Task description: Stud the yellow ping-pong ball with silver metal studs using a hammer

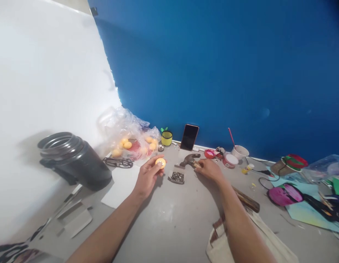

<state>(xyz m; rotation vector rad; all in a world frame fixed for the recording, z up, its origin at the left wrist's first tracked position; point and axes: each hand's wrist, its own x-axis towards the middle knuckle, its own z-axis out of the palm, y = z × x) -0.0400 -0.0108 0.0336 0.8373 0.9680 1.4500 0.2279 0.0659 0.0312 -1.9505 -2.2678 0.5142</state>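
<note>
My left hand [147,174] is closed around a small yellow-orange ball [160,161], with the thumb pressed against its near side. A small whitish spot shows by the thumb tip, too small to name. My right hand [209,168] has its fingers closed at the neck of a claw hammer [190,159], just behind the head. Its wooden handle [247,199] runs back beneath my right forearm. Between both hands, a small open box [177,179] holds many little shiny metal pieces, perhaps tacks.
At the left stand a dark flask [78,160] and glasses [118,163], near a plastic bag [128,128] with more yellow balls. A phone [189,137] leans on the blue wall. Rightward are a white cup [240,151], a pink mask-like item [285,194] and a cloth bag [222,243].
</note>
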